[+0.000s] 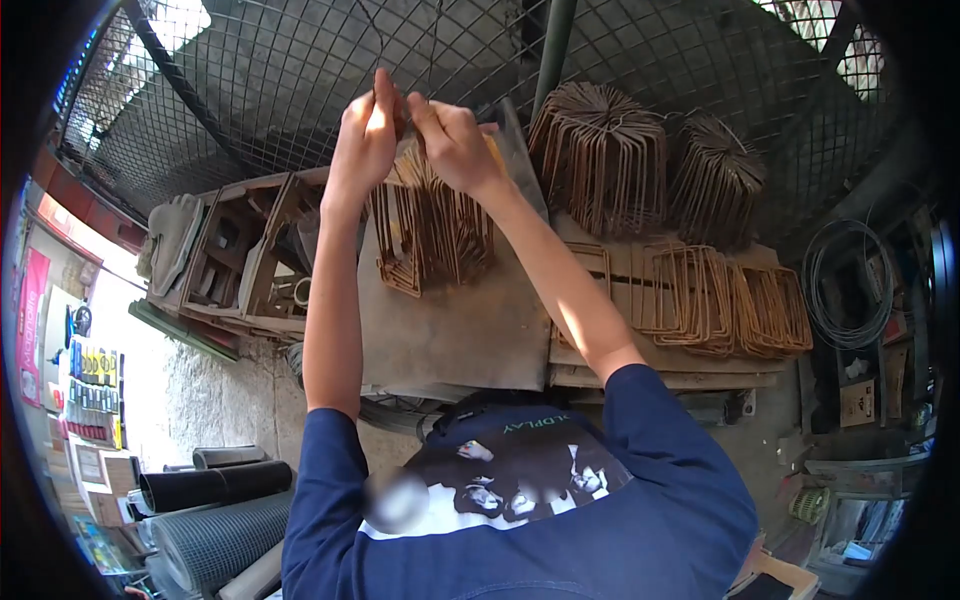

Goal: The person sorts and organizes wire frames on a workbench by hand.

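Observation:
Both arms reach forward and up toward the wire mesh. My left hand (366, 138) is closed, fingertips pinched together beside a thin dark wire (379, 45) that comes down from above. Close by on its right, my right hand (456, 142) is also closed, thumb and fingers pressed together. What either hand pinches is too small to make out. Just beneath them hangs or stands a bundle of rusty bent-rod rectangles (430, 235), its top partly hidden by my hands and wrists.
Two more bundles of rusty rod rectangles (600, 160) (718, 180) stand at right against the mesh fence (270, 80). Loose rectangles (700, 300) lie on the wooden bench (450, 340). Wooden bins (225, 245) are at left, a wire coil (850, 285) at right, mesh rolls (225, 540) lower left.

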A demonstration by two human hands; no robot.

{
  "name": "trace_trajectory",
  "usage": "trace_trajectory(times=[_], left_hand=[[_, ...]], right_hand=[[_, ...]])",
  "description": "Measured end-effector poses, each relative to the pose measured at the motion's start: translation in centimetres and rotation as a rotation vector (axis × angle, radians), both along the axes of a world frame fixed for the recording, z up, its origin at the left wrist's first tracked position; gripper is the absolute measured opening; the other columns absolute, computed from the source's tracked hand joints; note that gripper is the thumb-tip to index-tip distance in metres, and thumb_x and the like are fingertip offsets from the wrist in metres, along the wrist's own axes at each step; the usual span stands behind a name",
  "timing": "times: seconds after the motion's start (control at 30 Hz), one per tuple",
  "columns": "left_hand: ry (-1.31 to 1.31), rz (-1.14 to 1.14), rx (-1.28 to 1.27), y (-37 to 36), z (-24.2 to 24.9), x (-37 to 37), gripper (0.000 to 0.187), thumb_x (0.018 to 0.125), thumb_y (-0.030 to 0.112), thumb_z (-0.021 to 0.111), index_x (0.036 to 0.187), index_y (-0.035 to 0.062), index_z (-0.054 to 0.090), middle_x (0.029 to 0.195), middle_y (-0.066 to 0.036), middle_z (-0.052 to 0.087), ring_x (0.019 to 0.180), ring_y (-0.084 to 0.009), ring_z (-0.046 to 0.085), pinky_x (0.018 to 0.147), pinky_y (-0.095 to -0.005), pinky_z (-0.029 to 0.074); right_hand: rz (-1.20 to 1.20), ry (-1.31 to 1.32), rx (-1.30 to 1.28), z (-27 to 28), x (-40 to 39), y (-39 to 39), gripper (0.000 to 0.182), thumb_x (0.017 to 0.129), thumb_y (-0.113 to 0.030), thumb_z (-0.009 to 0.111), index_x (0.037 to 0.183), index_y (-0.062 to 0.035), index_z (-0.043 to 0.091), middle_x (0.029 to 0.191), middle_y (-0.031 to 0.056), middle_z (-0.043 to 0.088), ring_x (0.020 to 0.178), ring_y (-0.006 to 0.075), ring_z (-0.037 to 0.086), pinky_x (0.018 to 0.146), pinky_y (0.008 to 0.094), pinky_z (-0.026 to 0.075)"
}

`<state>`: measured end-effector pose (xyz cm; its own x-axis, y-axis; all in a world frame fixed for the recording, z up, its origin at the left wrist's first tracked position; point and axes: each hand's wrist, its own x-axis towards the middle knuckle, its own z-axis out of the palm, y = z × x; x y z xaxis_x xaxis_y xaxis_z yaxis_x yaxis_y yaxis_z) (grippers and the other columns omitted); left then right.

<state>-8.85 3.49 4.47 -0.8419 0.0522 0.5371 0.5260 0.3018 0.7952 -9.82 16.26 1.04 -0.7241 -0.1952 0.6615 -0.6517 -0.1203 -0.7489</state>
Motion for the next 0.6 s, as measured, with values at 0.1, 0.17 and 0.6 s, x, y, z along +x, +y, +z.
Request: trace_trajectory(times=[0.1,0.17,0.6], left_hand=[[0.12,0.09,-0.219,0.0,1.4,0.9,0.046,0.101,0.032,0.033,0.077,-0.0033,0.05,0.066,-0.013,0.051,0.064,-0.0215,0.051,0.061,-0.037,0.04],[0.177,0.112,-0.356,-0.6,2.4,1.2,0.037,0.098,0.031,0.04,0.092,-0.0025,0.056,0.089,-0.017,0.06,0.085,-0.0233,0.059,0.076,-0.0382,0.045],[0.177,-0.323,-0.161,-3.8,-4.8,-0.8,0.055,0.078,0.036,0.073,0.119,0.0022,0.055,0.113,-0.012,0.06,0.109,-0.0197,0.056,0.095,-0.0333,0.043]], right_hand=[[0.008,0.081,0.086,0.5,0.1,0.2,0.032,0.094,-0.026,0.051,0.085,0.0049,0.053,0.069,0.0136,0.061,0.062,0.0192,0.056,0.061,0.0343,0.045],[-0.059,0.228,0.173,-0.2,-0.3,0.0,0.029,0.091,-0.024,0.054,0.09,0.0041,0.051,0.074,0.0139,0.063,0.064,0.0212,0.059,0.064,0.0347,0.047],[0.042,0.312,0.337,0.6,0.9,1.0,0.031,0.082,-0.006,0.065,0.095,0.0013,0.038,0.091,0.0154,0.066,0.087,0.0217,0.068,0.076,0.0304,0.053]])
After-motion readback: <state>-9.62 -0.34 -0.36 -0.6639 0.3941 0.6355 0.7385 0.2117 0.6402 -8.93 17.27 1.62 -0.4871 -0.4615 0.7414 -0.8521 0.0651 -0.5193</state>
